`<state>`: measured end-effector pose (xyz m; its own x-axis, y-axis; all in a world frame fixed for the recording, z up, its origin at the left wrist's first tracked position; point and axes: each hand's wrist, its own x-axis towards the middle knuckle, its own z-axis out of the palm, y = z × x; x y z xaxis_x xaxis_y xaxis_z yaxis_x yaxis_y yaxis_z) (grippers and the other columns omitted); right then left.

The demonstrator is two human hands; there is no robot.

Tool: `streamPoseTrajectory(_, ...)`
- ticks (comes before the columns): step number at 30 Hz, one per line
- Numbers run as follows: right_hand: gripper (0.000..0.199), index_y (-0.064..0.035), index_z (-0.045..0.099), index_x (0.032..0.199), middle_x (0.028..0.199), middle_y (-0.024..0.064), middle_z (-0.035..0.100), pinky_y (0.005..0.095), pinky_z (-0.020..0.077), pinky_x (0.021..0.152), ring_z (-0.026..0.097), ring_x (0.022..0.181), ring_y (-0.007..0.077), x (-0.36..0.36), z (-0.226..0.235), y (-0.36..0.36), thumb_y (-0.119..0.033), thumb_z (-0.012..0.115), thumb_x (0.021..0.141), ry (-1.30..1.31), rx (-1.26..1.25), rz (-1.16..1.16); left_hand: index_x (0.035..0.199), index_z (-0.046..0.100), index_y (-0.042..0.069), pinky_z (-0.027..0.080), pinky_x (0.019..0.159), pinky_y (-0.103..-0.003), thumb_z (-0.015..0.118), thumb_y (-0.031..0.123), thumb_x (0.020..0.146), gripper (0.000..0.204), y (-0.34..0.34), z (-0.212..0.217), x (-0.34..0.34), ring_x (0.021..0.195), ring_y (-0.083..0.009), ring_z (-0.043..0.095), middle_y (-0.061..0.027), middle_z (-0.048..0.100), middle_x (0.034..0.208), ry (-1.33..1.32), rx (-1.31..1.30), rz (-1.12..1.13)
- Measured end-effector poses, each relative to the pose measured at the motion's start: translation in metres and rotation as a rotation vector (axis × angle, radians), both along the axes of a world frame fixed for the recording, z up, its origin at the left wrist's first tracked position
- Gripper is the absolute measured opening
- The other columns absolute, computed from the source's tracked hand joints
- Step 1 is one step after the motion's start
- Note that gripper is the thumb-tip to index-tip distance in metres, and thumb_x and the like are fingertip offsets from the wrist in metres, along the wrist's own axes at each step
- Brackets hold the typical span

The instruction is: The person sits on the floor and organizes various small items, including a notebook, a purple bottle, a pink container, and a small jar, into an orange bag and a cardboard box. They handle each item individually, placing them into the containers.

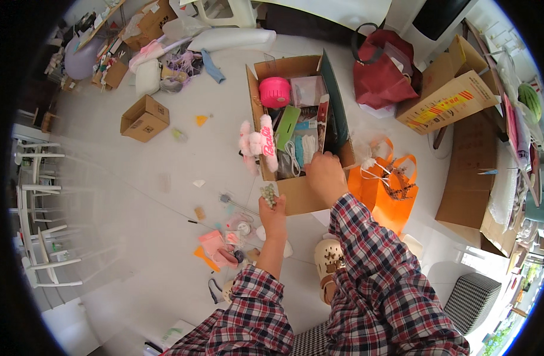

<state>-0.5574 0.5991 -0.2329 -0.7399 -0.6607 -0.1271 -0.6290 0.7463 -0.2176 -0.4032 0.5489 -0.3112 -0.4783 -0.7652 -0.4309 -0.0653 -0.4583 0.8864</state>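
Note:
My left hand [273,218] is closed around a small cluster of pale green beads [268,196], just left of the cardboard box's near flap [301,197]. Over the near right corner of the open box [256,101], my right hand [327,178] has its fingers closed at the lower end of a long narrow brown-and-white item [323,121]. Inside the box are a bright pink round container [275,92], a green flat case [288,127], a white cable [291,155] and other small goods. A fluffy pink headband [257,143] hangs over its left edge.
An orange bag [383,199] stands right of the box, with a dark red bag [382,74] and a cardboard carton [447,101] beyond. Pink pouches [217,244] and small items litter the floor near my feet. A small carton [145,118] sits farther left.

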Motion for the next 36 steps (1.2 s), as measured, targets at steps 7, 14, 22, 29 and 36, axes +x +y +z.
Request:
streamPoseTrajectory(7,0.036,0.0014,0.048,0.109,0.08,0.0151,0.063,0.0382,0.0535,0.064,0.065,0.074,0.0293,-0.017,-0.009,0.004,-0.018,0.057,0.08,0.045,-0.041,-0.284,0.1,0.046,0.004,0.041,0.075,-0.024,0.066,0.014,0.083,0.028,0.003,0.002,-0.003,0.081,-0.0096,0.047,-0.0007,0.051,0.092,-0.034,-0.004,0.003)
streamPoseTrajectory(14,0.03,-0.0005,0.057,0.096,0.085,0.0187,0.066,0.0395,0.0542,0.065,0.066,0.077,0.0319,-0.02,0.01,-0.01,-0.024,0.063,0.078,-0.115,0.038,-0.268,0.094,0.043,0.006,0.04,0.068,-0.022,0.064,0.013,0.085,0.024,-0.001,0.011,0.002,0.074,-0.0075,0.044,0.0012,0.047,0.084,-0.04,-0.054,-0.006)
streamPoseTrajectory(22,0.019,-0.0021,0.062,0.096,0.115,0.0228,0.053,0.0381,0.0535,0.071,0.06,0.095,0.0349,-0.012,-0.016,-0.036,-0.011,0.058,0.079,-0.151,0.055,-0.256,0.093,0.043,0.006,0.039,0.065,-0.022,0.064,0.011,0.085,0.023,0.001,0.006,0.0,0.072,-0.0073,0.042,0.0016,0.046,0.083,-0.034,-0.059,-0.006)
streamPoseTrajectory(29,0.03,0.0077,0.047,0.103,0.132,0.0288,0.031,0.0384,0.0485,0.086,0.048,0.108,0.0414,-0.019,-0.035,-0.028,-0.002,0.056,0.077,0.238,-0.236,-0.203,0.091,0.043,0.006,0.038,0.063,-0.022,0.063,0.01,0.084,0.022,0.004,0.006,-0.004,0.07,-0.0074,0.041,0.0016,0.046,0.081,-0.036,-0.063,0.005)
streamPoseTrajectory(36,0.039,0.0075,0.048,0.104,0.12,0.0258,0.044,0.0418,0.0479,0.083,0.049,0.105,0.0419,-0.019,-0.043,-0.025,-0.013,0.06,0.074,-0.33,-0.073,-0.464,0.091,0.044,0.006,0.038,0.066,-0.023,0.063,0.01,0.084,0.021,0.004,0.007,-0.003,0.072,-0.0078,0.042,0.0014,0.047,0.083,-0.023,-0.061,-0.003)
